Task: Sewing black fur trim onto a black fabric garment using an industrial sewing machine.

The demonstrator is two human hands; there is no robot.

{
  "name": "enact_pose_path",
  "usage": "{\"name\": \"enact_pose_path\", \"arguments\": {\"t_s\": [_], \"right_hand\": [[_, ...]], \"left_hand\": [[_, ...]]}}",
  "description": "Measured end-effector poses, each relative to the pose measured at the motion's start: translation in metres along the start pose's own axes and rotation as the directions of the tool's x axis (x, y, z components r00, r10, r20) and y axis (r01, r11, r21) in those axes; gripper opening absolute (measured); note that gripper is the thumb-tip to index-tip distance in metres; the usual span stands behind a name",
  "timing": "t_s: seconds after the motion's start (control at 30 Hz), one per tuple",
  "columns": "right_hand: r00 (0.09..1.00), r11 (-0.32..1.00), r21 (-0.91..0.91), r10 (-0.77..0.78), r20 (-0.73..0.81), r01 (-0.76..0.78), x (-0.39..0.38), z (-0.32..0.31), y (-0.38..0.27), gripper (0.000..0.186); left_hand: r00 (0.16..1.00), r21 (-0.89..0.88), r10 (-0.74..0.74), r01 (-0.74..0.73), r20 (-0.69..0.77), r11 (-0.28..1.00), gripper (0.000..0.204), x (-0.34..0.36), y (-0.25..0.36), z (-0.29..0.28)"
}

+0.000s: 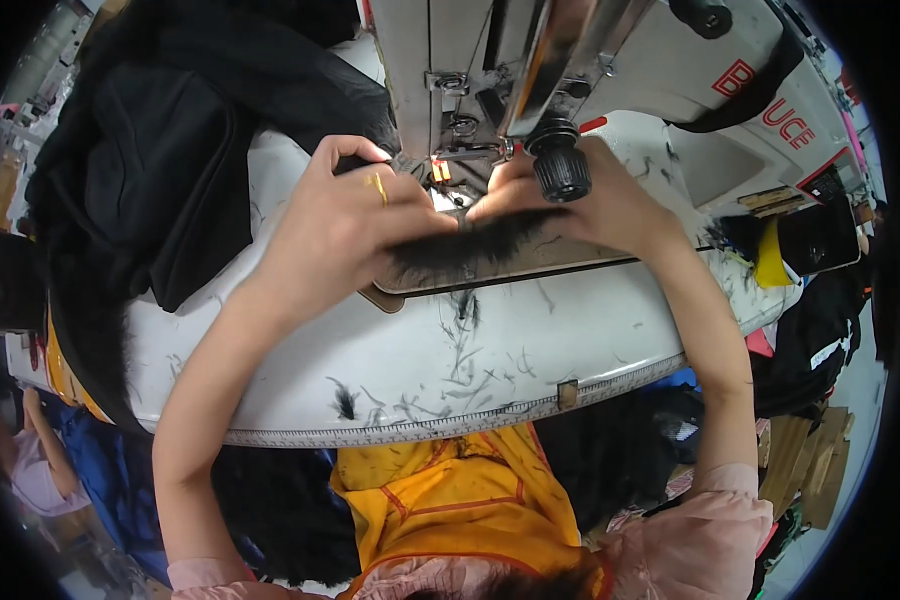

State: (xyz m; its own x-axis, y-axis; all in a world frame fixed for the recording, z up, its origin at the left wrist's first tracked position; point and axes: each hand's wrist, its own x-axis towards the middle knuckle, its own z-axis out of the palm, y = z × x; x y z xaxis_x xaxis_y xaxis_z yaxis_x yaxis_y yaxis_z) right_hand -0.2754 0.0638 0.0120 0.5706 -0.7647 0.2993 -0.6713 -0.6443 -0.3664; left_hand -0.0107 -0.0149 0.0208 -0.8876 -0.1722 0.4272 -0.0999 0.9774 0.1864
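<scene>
Red letters are marking the white sewing machine [660, 75] at two o'clock; printed numbers are lining the measuring tape [450, 425] at six. The left hand [355, 215], bending in from eight, and right hand [595, 195], from four, are curling closed, pinching the furry black strip [480, 248] at twelve.

See white tabletop [300, 368] mid-frame, bearing black cloth [185, 140] upper left, sewing machine [650, 75] top centre to upper right, loose dark fibres [465, 308] around centre, ruled measuring strip [470, 421] along curved front edge.
</scene>
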Motion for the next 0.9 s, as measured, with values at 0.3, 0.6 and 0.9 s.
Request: {"name": "enact_pose_path", "arguments": {"t_s": [0.3,0.6,0.9], "right_hand": [[0.934,0.903,-0.394,-0.275,-0.23,0.169,0.004,0.034,0.018,0.015],[0.982,0.819,-0.57,-0.156,-0.106,0.068,-0.001,0.027,-0.004,0.011],[0.996,0.841,-0.54,-0.057,-0.075,0.007,0.001,0.028,-0.009,0.006]], "left_hand": [[0.926,0.382,0.357,-0.289,-0.119,0.878,0.023,-0.001,-0.029,0.015],[0.988,0.318,0.151,-0.156,0.038,0.935,0.034,-0.015,-0.024,0.011],[0.996,0.347,0.089,-0.094,0.032,0.933,0.033,-0.013,-0.018,0.013]]}}
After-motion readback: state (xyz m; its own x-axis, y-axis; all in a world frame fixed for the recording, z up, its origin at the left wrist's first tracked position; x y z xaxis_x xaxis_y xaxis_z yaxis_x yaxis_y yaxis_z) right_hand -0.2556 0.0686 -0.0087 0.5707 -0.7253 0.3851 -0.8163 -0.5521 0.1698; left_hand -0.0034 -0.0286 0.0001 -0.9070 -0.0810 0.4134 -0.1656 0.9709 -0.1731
